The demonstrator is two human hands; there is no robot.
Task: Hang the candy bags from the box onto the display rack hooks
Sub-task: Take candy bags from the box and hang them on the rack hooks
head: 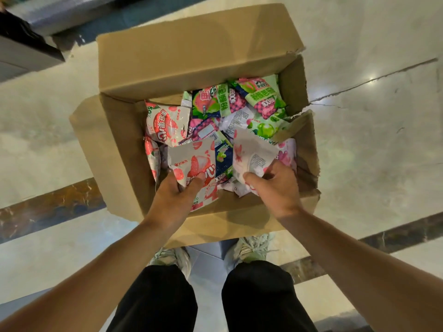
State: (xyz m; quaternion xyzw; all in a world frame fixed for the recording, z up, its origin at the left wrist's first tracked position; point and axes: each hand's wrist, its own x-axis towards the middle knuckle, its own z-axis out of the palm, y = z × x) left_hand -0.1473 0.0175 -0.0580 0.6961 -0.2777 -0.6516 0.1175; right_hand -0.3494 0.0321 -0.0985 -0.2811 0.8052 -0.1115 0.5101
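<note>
Bent over the cardboard box (124,149) on the marble floor (374,144), my left hand (175,197) pinches a strawberry candy bag (191,161) and my right hand (275,185) grips a pale one (251,154). Loose bags (239,104) pile toward 12 o'clock; no rack in view, hanging seemingly not begun. A torn flap (297,123) juts in at 2 o'clock.

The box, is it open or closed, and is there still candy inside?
Open. The cardboard box has its flaps folded outward, and many candy bags lie piled inside. Each hand grips one bag.
</note>
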